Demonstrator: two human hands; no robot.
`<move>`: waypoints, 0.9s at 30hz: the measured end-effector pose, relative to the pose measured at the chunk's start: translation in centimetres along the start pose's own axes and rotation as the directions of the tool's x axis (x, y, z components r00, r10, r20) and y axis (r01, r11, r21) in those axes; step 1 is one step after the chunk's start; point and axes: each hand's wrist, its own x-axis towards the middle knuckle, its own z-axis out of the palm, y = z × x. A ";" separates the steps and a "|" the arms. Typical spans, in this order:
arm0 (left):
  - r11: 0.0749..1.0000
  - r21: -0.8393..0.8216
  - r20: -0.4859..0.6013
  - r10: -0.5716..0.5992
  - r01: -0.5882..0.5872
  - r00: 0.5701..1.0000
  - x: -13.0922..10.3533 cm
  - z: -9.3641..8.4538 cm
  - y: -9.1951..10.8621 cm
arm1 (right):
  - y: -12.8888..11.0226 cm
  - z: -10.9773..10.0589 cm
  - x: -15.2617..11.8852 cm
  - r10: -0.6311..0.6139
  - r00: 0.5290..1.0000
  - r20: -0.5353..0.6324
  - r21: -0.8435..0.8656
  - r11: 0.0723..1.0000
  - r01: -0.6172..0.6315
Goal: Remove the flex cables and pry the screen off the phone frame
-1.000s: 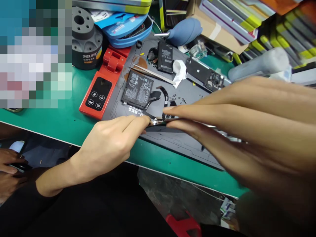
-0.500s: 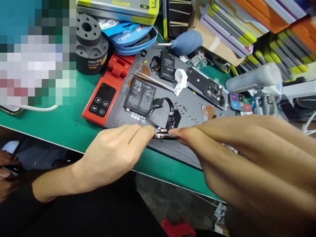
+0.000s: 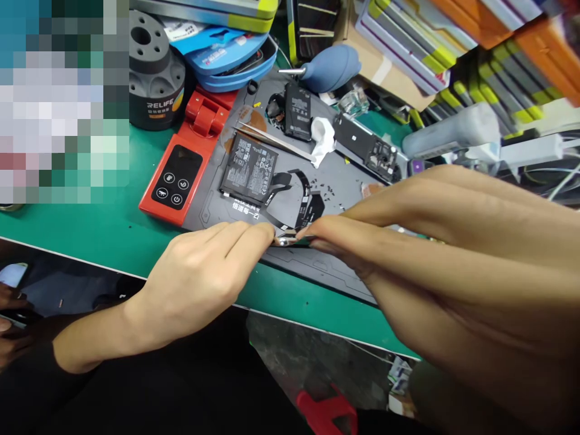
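My left hand (image 3: 208,266) is closed, thumb and fingers pinching a small shiny metal part (image 3: 285,241) over the front of the grey mat. From the other side, my right hand (image 3: 408,241) pinches at the same part, its fingertips almost touching the left ones. Most of the part is hidden by my fingers. Just behind it lie black flex cables (image 3: 304,199), leading toward a black phone battery (image 3: 250,169). Whether a cable joins the part in my hands I cannot tell. Tweezers (image 3: 276,144) lie behind the battery, beside a crumpled white tissue (image 3: 322,140).
The grey work mat (image 3: 290,263) bears a second battery (image 3: 298,112), an opened phone (image 3: 369,145) and tiny black bits. A red device (image 3: 170,181) and a dark round holder (image 3: 156,72) stand left. Behind are a blue air blower (image 3: 333,67) and stacked boxes (image 3: 421,36).
The view has shifted a little, so the bench items sit further left and up. My right hand has tilted slightly around the part; both hands keep their pinch.
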 end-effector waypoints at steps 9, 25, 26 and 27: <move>1.000 0.009 -0.006 0.015 -0.015 1.000 -0.3 0.1 -0.2 | 0.0 -0.6 1.3 -0.010 1.000 -0.023 0.081 0.997 0.012; 1.000 0.004 0.007 0.010 -0.010 1.000 0.0 0.0 -0.3 | 0.4 -1.6 1.5 -0.047 0.999 0.029 0.058 0.997 0.045; 1.000 0.001 0.008 0.011 -0.011 1.000 0.0 -0.1 -0.3 | 0.5 -1.8 1.5 -0.056 0.998 0.031 0.068 0.996 0.054; 1.000 -0.002 0.011 0.011 -0.011 1.000 0.0 -0.1 -0.3 | 0.7 -1.9 1.5 -0.059 0.998 0.036 0.077 0.995 0.057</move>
